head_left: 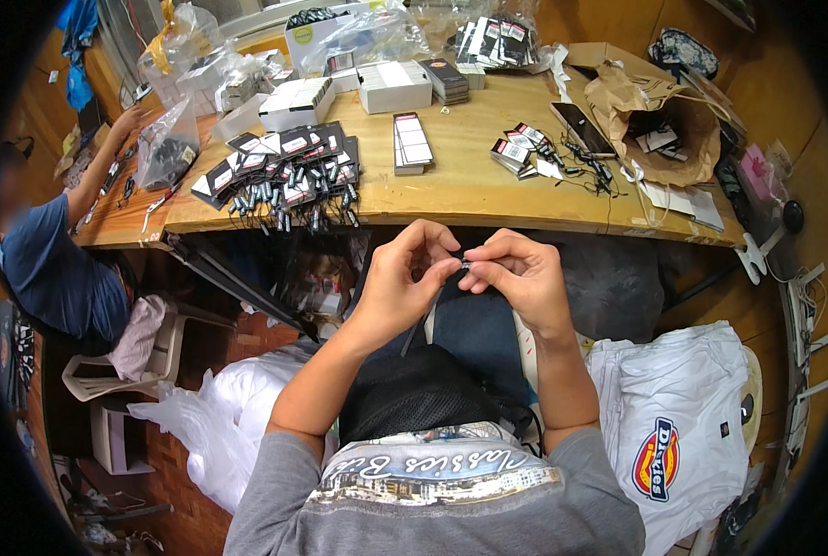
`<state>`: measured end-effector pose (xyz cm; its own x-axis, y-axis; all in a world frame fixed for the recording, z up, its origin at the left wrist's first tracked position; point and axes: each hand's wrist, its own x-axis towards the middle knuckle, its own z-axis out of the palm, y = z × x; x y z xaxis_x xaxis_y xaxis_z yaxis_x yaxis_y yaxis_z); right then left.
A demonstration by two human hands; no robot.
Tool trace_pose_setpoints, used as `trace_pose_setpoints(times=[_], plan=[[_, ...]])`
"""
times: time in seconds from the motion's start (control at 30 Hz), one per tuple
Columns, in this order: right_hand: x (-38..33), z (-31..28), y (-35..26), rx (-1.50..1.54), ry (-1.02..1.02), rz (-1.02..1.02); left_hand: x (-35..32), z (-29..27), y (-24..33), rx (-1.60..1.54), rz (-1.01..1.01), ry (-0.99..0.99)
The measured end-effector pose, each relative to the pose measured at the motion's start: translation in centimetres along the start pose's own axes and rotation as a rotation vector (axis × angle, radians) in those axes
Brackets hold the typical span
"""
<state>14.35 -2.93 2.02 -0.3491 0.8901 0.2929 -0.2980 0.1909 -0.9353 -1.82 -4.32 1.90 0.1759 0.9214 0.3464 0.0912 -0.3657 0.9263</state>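
Note:
Just off the table's front edge, my left hand and my right hand meet over my lap. Thumbs and fingertips of both pinch a tiny dark, shiny piece, too small to make out and mostly covered by the fingers. On the table ahead to the left lies a heap of black and white hang tags with dark cords and clasps. A neat stack of white tags with red bands sits straight ahead. More corded tags lie in a smaller group to the right.
White boxes of cards and clear plastic bags stand along the back of the wooden table. At the right are a phone and an open paper bag. White shirts lie beside me; another person sits at left.

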Motion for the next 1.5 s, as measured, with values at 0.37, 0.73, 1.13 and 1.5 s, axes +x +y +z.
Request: trace_pose_setpoints(times=[0.37, 0.73, 1.13, 1.5], plan=[[0.1, 0.1, 0.5, 0.217, -0.116, 0.066, 0.7, -0.5, -1.4, -0.258, 0.162, -0.109], [0.9, 1.2, -2.5, 0.024, -0.245, 0.089, -1.0, -1.1, -3.2, -0.758, -0.131, -0.595], [3.9, 2.3, -6.5, -0.387, -0.3, 0.082, 3.3, -12.5, 2.7, 0.566, 0.415, 0.317], [16.6, -11.0, 0.5, -1.058, 0.162, 0.009, 13.9, -16.0, -4.2, 1.101, 0.235, 0.122]])
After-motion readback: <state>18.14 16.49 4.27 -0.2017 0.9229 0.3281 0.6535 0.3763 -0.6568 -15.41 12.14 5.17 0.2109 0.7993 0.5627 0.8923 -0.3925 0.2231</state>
